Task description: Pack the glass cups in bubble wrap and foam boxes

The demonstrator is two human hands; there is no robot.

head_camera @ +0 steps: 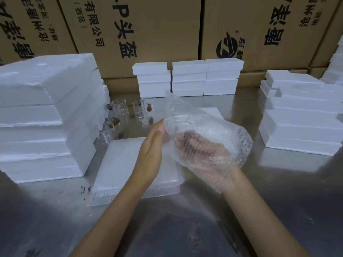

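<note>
Bubble wrap [200, 130] covers the right hand [206, 154], which sits inside a bag-like sheet of it above the desk [185, 229]; the fingers show through the film, stretched fairly straight and together, gripping nothing I can make out. The left hand [151, 151] stands edge-up just beside it, fingers straight and together, their tips touching the wrap's near-left side. Under the left hand lies a flat stack of bubble wrap sheets [120, 164]. Beyond the left hand's fingertips, the glass cups [130, 110] with brown handles stand on the desk. Left of them rises a tall pile of foam boxes [46, 117]; more foam boxes [187, 78] stand beyond both hands, and others [300, 123] well right of the right hand. Cardboard cartons [157, 25] form the backdrop.
</note>
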